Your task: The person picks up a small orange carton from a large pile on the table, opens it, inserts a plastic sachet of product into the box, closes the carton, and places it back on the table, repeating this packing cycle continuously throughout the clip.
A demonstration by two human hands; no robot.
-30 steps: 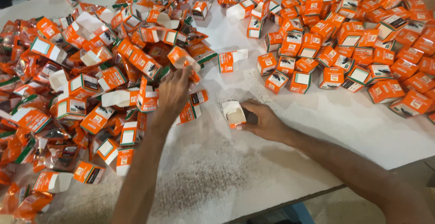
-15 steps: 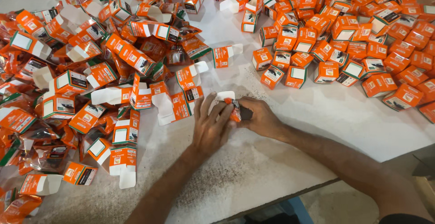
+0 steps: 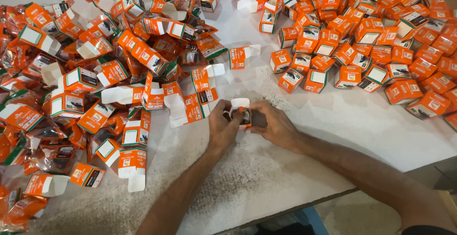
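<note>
Both my hands meet at the middle of a white table point(image 3: 333, 135). My left hand point(image 3: 223, 126) and my right hand point(image 3: 273, 125) together grip one small orange and white carton point(image 3: 241, 111) with its top flap open. Something dark shows inside the carton. To the left lies a big heap of open orange cartons and shiny wrapped packets point(image 3: 95, 73). The nearest loose carton point(image 3: 197, 106) rests just left of my left hand.
At the upper right stands a crowd of closed orange cartons point(image 3: 371, 40). A single open carton point(image 3: 242, 56) lies between the two groups. The table's front edge point(image 3: 304, 204) runs diagonally below my forearms, with floor beyond it.
My left hand left the heap on the left and came over to the carton in my right hand. Both hands now hold it together.
</note>
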